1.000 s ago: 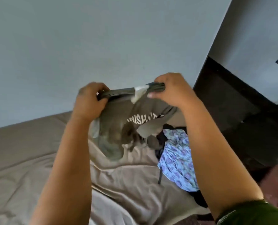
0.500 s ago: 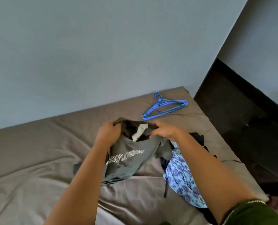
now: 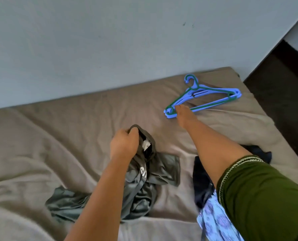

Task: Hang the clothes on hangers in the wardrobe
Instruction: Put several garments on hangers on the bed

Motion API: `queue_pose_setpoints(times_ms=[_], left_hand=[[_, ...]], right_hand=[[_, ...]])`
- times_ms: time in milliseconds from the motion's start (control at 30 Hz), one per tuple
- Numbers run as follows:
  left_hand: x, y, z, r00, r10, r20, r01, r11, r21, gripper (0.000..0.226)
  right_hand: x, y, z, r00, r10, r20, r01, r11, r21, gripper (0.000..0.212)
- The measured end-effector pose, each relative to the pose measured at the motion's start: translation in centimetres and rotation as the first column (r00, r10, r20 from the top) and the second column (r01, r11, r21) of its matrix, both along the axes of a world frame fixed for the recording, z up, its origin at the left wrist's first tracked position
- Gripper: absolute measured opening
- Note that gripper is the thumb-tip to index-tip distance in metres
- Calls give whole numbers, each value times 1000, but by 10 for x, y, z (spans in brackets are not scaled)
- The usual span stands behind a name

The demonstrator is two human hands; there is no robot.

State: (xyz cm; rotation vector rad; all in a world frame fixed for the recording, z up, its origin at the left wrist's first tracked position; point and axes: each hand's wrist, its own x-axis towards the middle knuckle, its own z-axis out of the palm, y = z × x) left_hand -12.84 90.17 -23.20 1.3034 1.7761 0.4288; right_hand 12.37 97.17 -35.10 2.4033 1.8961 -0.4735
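We grip the grey shirt [image 3: 144, 178] with our left hand [image 3: 124, 145], fingers curled round its collar, where a white label shows just beside the knuckles. The collar is lifted a little off the bed [image 3: 57, 136]; the rest of the shirt trails down along our left forearm and lies crumpled on the brown sheet, with part of a white print showing on the chest.

Our right hand [image 3: 184, 117] reaches far forward to the hangers [image 3: 204, 96], a small stack of blue ones with a green one among them, lying flat near the far right corner of the bed, hooks pointing toward the wall [image 3: 110, 40]. The fingertips touch the stack's near left end. The fingers lie on the far side of the hand from us, so we cannot tell whether they have closed on a hanger or only rest on it.

Under our right arm lies a dark garment [image 3: 202, 181], and nearer to us a pale blue flowered cloth [image 3: 212, 220], both on the bed, just right of the shirt. Our right sleeve [image 3: 266, 197] is dark green with a pale trim at the cuff. Beyond the bed's right edge the floor [image 3: 284, 80] is dark.
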Motion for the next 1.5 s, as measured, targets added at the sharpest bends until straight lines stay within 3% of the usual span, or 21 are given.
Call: queue_pose_setpoints(times_ms=[167,333,433,567,633,733,800,867,967,1000,1067,1133,1167,1367,1433,1500], left_hand=[[-20,-4,-41,981,130,142,-120,990,-77,33],[-23,-13,-38,953,193,234,-154,972,-175,28],[-17,-16,-15,902,263,344,-187,953,-238,27],[-3,-25,44,831,308,463,-219,947,-237,24],[6,-34,82,781,271,564,-194,962,-193,18],[11,-49,134,758,134,639,-155,988,-23,14],[3,-59,163,844,14,536,-102,986,135,12],[-7,-70,190,944,-144,297,60,960,274,11],[-22,-94,237,975,-203,87,157,915,373,14],[-25,-102,256,975,-211,70,167,903,395,16],[-29,-117,289,975,-219,25,183,867,463,18],[-31,-129,321,973,-229,-11,199,824,530,20],[-31,-134,334,973,-230,-28,207,808,552,20],[-63,-152,376,985,-75,-159,154,798,583,34],[-81,-157,380,949,-116,-292,258,819,512,34],[-95,-163,382,910,-168,-380,336,836,435,29]], right_hand=[[13,22,-50,965,73,251,-66,997,-35,34],[26,9,-32,916,162,367,-175,984,4,28],[14,-6,12,958,169,230,-224,944,241,25],[-44,-60,98,982,191,3,-150,763,628,27],[-86,-100,133,975,217,-52,-130,742,657,27],[-138,-153,179,954,219,-207,-53,798,600,29],[-150,-176,208,931,272,-244,-70,788,612,23],[-142,-190,236,878,338,-338,-46,763,644,22],[-105,-212,281,826,263,-499,120,782,611,46],[-94,-218,294,841,213,-497,123,819,560,56],[-80,-230,316,853,142,-501,21,952,305,66],[-84,-243,330,818,183,-545,-128,982,138,38],[-91,-247,334,829,232,-508,-175,972,158,24],[-84,-256,386,916,263,-304,-187,948,257,22],[-64,-257,420,932,258,-256,-157,921,355,18],[-46,-263,456,900,275,-337,-79,866,494,12]])
